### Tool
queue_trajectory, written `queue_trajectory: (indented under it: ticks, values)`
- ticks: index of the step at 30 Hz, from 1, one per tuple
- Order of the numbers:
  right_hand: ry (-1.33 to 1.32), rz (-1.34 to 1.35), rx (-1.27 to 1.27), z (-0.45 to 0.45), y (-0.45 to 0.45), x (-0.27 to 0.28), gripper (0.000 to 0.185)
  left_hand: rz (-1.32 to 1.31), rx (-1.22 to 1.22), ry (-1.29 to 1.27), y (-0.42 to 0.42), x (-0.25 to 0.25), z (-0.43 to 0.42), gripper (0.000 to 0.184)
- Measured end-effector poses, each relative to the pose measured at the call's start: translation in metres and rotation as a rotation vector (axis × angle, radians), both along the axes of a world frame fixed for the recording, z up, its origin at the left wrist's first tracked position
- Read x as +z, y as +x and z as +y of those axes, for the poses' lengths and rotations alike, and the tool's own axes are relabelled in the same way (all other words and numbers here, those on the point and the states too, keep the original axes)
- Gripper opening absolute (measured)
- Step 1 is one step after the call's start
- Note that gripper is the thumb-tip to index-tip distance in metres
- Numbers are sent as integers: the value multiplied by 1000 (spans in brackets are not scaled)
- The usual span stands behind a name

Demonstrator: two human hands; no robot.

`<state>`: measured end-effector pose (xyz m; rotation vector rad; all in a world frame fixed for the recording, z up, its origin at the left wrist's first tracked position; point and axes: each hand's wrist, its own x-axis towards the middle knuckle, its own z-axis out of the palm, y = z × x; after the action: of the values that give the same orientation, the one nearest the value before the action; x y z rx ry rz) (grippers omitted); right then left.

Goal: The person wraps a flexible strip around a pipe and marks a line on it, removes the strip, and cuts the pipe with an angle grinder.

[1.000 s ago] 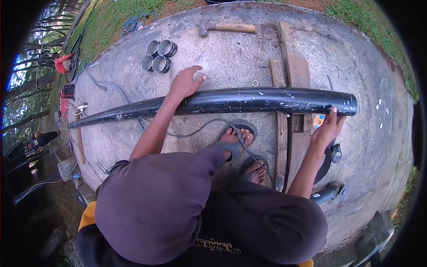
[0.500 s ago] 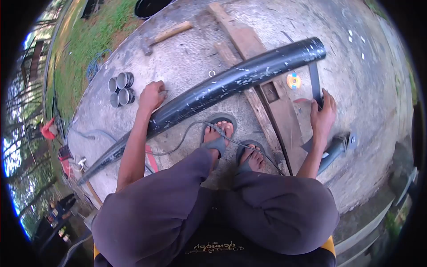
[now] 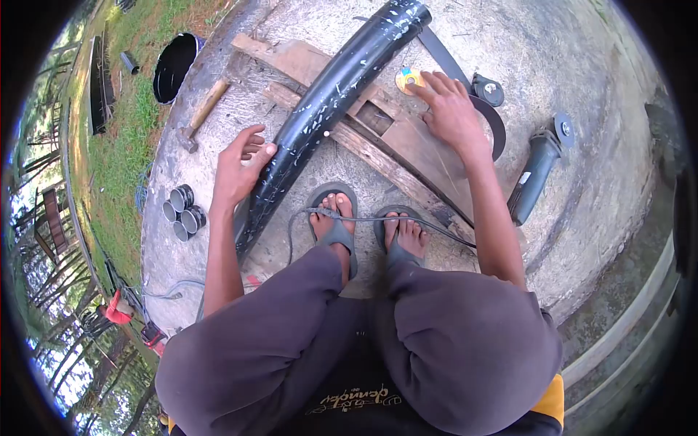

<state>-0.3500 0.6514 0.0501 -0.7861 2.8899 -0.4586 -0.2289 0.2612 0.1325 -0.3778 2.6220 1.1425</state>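
Observation:
A long black pipe [image 3: 331, 94] with pale scuffs lies slantwise over wooden boards. My left hand [image 3: 236, 166] is beside it, fingers apart and curved, with the thumb at the pipe's near side; whether it presses on the pipe I cannot tell. My right hand [image 3: 454, 116] hovers over the boards with fingers spread, holding nothing. Its fingertips are at the edge of a small yellow disc [image 3: 405, 75], perhaps touching it. Just beyond this hand a dark flat strip [image 3: 445, 57] curls round past a round black tape measure [image 3: 488, 90].
An angle grinder [image 3: 534, 178] with a disc lies at the right. A hammer [image 3: 206, 112] and several short pipe rings [image 3: 182, 211] lie at the left. Wooden boards [image 3: 414, 156] cross the concrete. A cable [image 3: 392, 217] runs over my sandalled feet. A black bucket [image 3: 177, 67] stands on grass.
The view has turned, so everything sits rotated. My right hand has left the dark strip and moved to the yellow disc. My left hand's closed fingers have opened near the pipe.

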Motion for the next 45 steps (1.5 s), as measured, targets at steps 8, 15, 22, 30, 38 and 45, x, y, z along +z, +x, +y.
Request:
queue_trajectory:
  ticks: [8,15,22,30,38,45]
  values:
    - [154,-345,32,31,-12,3,38,-31,24,88,11,-13,18,56]
    - [186,445,-231,45,-31,15,65,23,9,107,15,-20,15,54]
    - [83,11,-537,93,-56,-14,54,26,-2,107,16,-24,10,53]
    - [-212,-46,-542,167,-102,-13,63,6,4,134,16,-29,5,52]
    - [113,171,-1079,204,51,45,89,-90,-51,184,21,-30,-12,52]
    - [-543,-369,-1276,178,114,35,84,10,-113,69,-6,-45,-20,57]
